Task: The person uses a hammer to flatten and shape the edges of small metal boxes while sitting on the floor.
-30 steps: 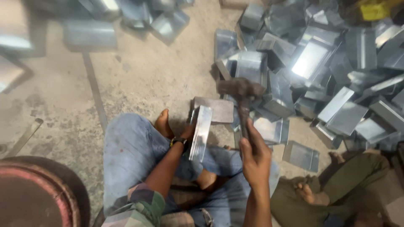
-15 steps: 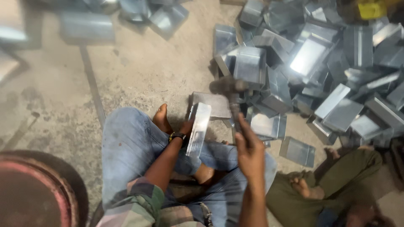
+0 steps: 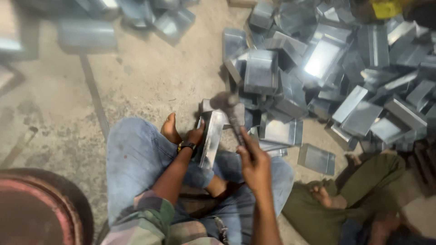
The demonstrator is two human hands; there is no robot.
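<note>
I sit on the floor in blue jeans with my legs crossed. My left hand (image 3: 194, 137) grips a bent grey sheet-metal piece (image 3: 211, 138) and holds it upright on edge in front of my lap. My right hand (image 3: 254, 159) is closed around the handle of a hammer (image 3: 230, 106), whose blurred head is just above the top of the metal piece. A bare foot (image 3: 170, 128) shows beside my left hand.
A big pile of folded sheet-metal boxes (image 3: 327, 68) fills the floor ahead and to the right. More metal pieces (image 3: 136, 18) lie at the top left. Another person's bare foot and green trouser leg (image 3: 345, 190) are at the right. A round reddish drum (image 3: 32, 213) stands at the bottom left.
The hammer head has come down from a raised position toward the top of the metal piece. My left hand keeps the piece in place.
</note>
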